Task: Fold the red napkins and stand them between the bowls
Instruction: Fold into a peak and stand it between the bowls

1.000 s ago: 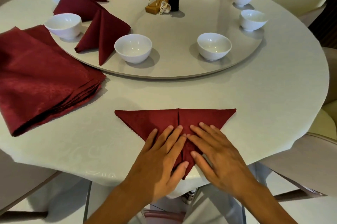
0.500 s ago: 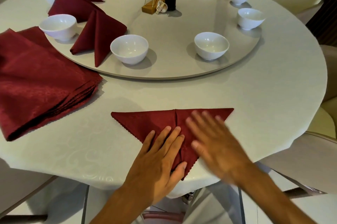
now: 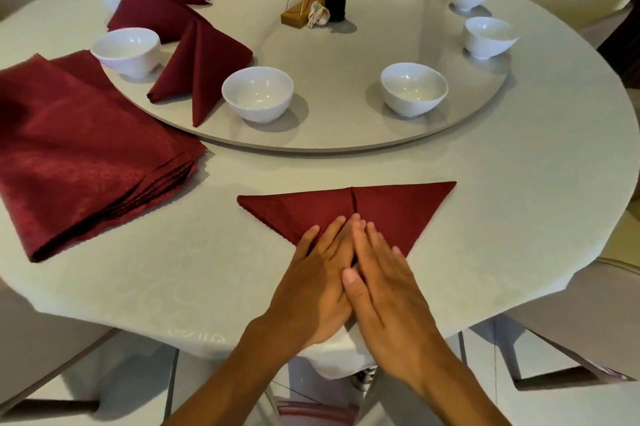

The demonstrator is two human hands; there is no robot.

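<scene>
Cream damask cloth covers the round worktop (image 3: 519,217), and at its near edge the left hand (image 3: 311,290) and right hand (image 3: 388,301) lie flat side by side, fingers straight and touching, pressing the point of a red napkin (image 3: 398,211) folded into a downward triangle with a centre seam. It looks light, soft and limp, holding creases only where pressed, so I would pinch its two wide corners to lift it. Beyond, a napkin stack (image 3: 76,155) lies left, and standing napkins (image 3: 197,69) sit between white bowls (image 3: 258,93) on the turntable (image 3: 346,134).
</scene>
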